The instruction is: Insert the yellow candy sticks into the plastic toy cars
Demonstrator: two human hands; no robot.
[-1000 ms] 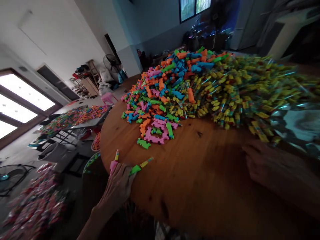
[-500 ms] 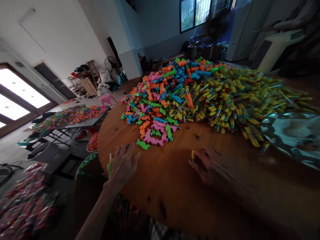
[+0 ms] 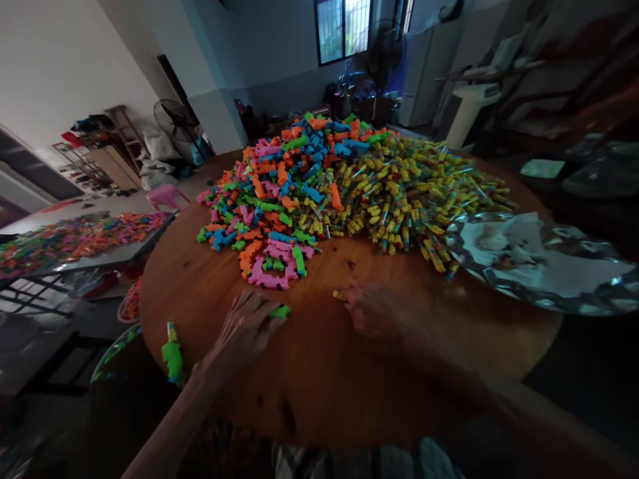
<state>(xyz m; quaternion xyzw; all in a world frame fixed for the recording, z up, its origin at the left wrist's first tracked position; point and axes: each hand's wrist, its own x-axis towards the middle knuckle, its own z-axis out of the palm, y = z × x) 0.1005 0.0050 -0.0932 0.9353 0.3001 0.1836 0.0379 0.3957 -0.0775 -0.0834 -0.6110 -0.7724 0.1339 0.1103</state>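
Observation:
My left hand (image 3: 249, 322) is closed on a small green plastic toy car (image 3: 280, 311), low over the wooden table. In the fingers of my right hand (image 3: 373, 309) is a small clear tube with a yellow end (image 3: 338, 295), pointing towards the left hand. Another green toy piece with a yellow-ended tube fitted in it (image 3: 172, 359) is at the table's left edge; whether it rests or is falling I cannot tell. Just beyond my left hand, several pink toy cars (image 3: 269, 278) form a ring at the front of a multicoloured heap (image 3: 279, 176).
A large heap of yellow-ended tubes (image 3: 404, 193) covers the back right of the round table (image 3: 319, 379). To its right lies a shiny silver tray (image 3: 559, 293) with white paper. A second table with toy pieces (image 3: 84, 243) and a pink stool (image 3: 167, 195) stand at left.
My left hand has taken hold of the green car that lay alone on the table. The green piece with the tube has left that hand. Both hands are closer together; the view has turned right.

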